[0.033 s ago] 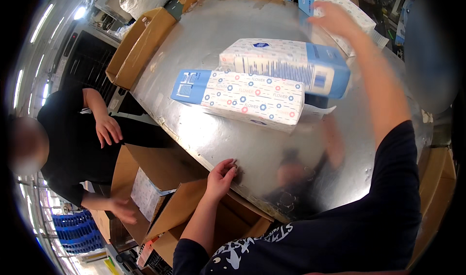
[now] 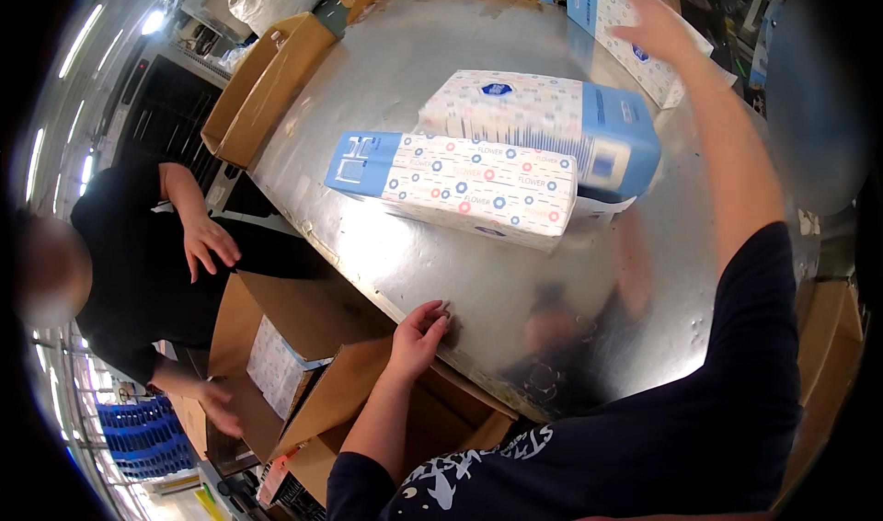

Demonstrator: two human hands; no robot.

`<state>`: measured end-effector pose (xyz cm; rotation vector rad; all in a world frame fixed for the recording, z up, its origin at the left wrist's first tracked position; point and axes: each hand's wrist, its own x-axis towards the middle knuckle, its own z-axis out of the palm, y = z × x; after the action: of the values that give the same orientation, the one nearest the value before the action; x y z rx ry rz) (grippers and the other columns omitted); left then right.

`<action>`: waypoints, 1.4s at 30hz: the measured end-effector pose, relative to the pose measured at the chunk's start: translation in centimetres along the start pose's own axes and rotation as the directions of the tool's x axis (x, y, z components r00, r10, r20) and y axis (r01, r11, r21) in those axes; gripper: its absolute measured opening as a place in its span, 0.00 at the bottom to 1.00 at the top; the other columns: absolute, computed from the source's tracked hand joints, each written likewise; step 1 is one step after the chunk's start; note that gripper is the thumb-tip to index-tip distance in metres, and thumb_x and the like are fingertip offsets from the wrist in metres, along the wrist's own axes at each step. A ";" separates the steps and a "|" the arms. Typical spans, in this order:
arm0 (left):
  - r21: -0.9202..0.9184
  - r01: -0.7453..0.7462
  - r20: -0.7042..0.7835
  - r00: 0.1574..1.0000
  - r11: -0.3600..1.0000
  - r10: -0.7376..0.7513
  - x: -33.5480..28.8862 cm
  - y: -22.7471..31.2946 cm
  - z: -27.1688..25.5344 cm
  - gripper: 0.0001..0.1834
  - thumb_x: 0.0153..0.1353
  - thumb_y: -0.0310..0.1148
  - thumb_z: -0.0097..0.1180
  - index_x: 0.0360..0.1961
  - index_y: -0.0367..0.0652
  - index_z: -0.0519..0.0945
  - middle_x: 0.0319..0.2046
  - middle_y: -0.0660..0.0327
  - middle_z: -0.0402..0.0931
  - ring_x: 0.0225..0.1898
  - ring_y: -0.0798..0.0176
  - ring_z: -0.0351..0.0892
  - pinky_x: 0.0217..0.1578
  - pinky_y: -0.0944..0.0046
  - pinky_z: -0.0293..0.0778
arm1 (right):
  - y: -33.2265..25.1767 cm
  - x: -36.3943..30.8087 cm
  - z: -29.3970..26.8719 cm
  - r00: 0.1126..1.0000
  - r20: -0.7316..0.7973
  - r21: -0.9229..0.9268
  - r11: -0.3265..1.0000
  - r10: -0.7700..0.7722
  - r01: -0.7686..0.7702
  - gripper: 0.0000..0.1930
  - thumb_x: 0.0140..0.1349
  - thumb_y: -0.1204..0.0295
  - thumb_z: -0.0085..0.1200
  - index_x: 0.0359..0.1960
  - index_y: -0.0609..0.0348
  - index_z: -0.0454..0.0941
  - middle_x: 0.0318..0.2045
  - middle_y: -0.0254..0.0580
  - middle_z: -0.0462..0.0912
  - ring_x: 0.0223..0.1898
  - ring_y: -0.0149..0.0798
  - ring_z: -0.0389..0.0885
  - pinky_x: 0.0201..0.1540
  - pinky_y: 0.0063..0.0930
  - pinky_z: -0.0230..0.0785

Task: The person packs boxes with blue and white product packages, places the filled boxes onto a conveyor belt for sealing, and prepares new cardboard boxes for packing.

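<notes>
My left hand (image 2: 420,339) rests at the near edge of the metal table, fingers curled together; whatever may be in them is hidden. Toward the far right, my right hand (image 2: 658,32) lies over a white pack with a blue end (image 2: 641,57), fingers stretched out and blurred. It seems to touch the pack's upper face. Two similar patterned packs lie in the middle of the table. The nearer pack (image 2: 478,185) has its blue end to the left. The pack behind it (image 2: 524,107) has its blue end to the right and sits slightly tilted.
Below the left table edge stands an open cardboard box (image 2: 354,374) with a patterned pack (image 2: 274,365) inside. A co-worker (image 2: 138,263) in black stands beside it, one hand near its flap. An empty-looking carton tray (image 2: 267,84) is at the table's far left edge.
My right hand has shifted slightly right, and the pack under it has turned to show more of its label. The middle pack has tilted a little. My left hand stays put.
</notes>
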<state>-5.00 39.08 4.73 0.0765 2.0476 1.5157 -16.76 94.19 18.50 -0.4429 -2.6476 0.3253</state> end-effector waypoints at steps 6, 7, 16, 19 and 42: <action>-0.155 -0.056 -0.041 0.998 0.986 0.050 -0.6 0.0 -0.1 0.23 0.64 0.27 0.48 0.60 0.40 0.63 0.49 0.59 0.71 0.43 0.66 0.75 0.44 0.67 0.72 | 4.3 -1.5 -1.4 0.950 0.152 -0.421 0.887 0.272 -0.187 0.40 0.41 0.59 0.62 0.60 0.53 0.63 0.54 0.51 0.72 0.58 0.47 0.68 0.57 0.43 0.61; -0.141 -0.079 -0.051 0.996 0.987 0.073 -0.8 1.0 -0.1 0.27 0.66 0.34 0.47 0.64 0.43 0.58 0.55 0.57 0.66 0.47 0.64 0.74 0.46 0.62 0.72 | 2.9 -1.5 -1.0 0.951 0.193 -0.418 0.897 0.243 -0.145 0.40 0.41 0.61 0.62 0.60 0.52 0.63 0.53 0.51 0.73 0.57 0.47 0.70 0.56 0.43 0.63; -0.250 -0.161 -0.151 0.981 0.955 0.125 4.2 11.7 4.0 0.42 0.67 0.48 0.42 0.68 0.54 0.27 0.69 0.53 0.35 0.68 0.48 0.44 0.53 0.38 0.66 | 0.4 -4.3 -1.3 0.894 0.448 -0.084 0.996 0.000 0.042 0.48 0.36 0.66 0.62 0.66 0.39 0.55 0.46 0.55 0.77 0.45 0.51 0.77 0.48 0.39 0.69; -0.357 -0.115 -0.185 0.981 0.927 0.051 4.9 13.6 6.4 0.41 0.65 0.45 0.46 0.68 0.57 0.33 0.66 0.53 0.44 0.65 0.49 0.51 0.54 0.37 0.64 | -5.6 -8.6 -3.3 0.827 0.509 -0.049 0.951 -0.238 0.304 0.47 0.39 0.63 0.61 0.66 0.41 0.55 0.41 0.55 0.79 0.43 0.52 0.78 0.46 0.38 0.70; -0.627 -0.214 -0.125 0.977 0.749 0.174 -13.9 4.3 8.7 0.55 0.52 0.16 0.52 0.67 0.55 0.25 0.59 0.47 0.55 0.57 0.52 0.65 0.53 0.53 0.70 | -18.3 -31.6 -4.3 0.874 0.460 0.072 0.988 -0.155 0.137 0.36 0.47 0.53 0.62 0.60 0.46 0.67 0.57 0.54 0.66 0.54 0.53 0.69 0.52 0.45 0.65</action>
<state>9.47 42.83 12.74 -0.0258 1.4834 2.2995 7.58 66.75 15.76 -0.1592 -3.1132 0.4830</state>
